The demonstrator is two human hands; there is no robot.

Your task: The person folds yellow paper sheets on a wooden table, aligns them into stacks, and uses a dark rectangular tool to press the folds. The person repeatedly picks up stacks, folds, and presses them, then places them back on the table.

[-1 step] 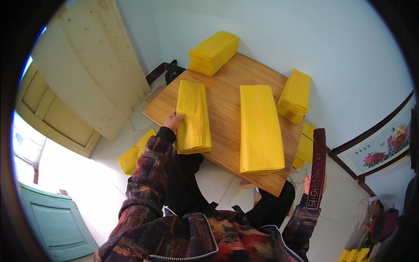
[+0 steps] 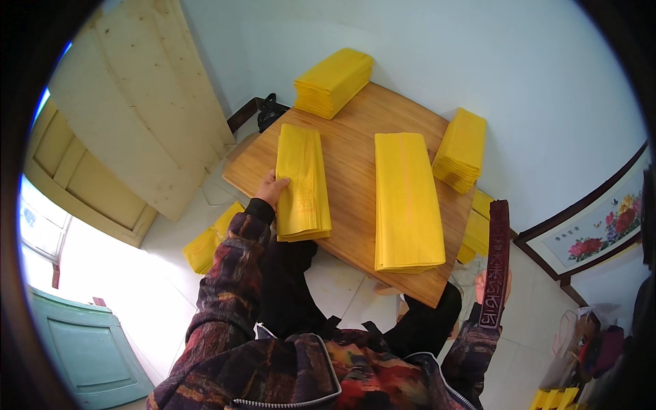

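Observation:
My left hand [image 2: 272,189] grips the left edge of a narrow stack of folded yellow paper [image 2: 301,181], thumb on top, at the left part of the wooden table. Off the table's right side, my right hand [image 2: 481,283] is closed round a long dark-red printing block [image 2: 496,263] with raised carved characters on its face. The block stands nearly upright in view and hides most of those fingers. Between my hands, a wider yellow paper stack [image 2: 408,205] lies near the front right of the table, touched by neither.
The wooden table [image 2: 352,164] carries more yellow stacks at the far corner [image 2: 333,82] and right edge [image 2: 461,147]. Yellow paper [image 2: 212,239] sits low at the left, and more yellow sheets [image 2: 478,232] beyond the right edge. A framed flower picture [image 2: 591,232] leans at right.

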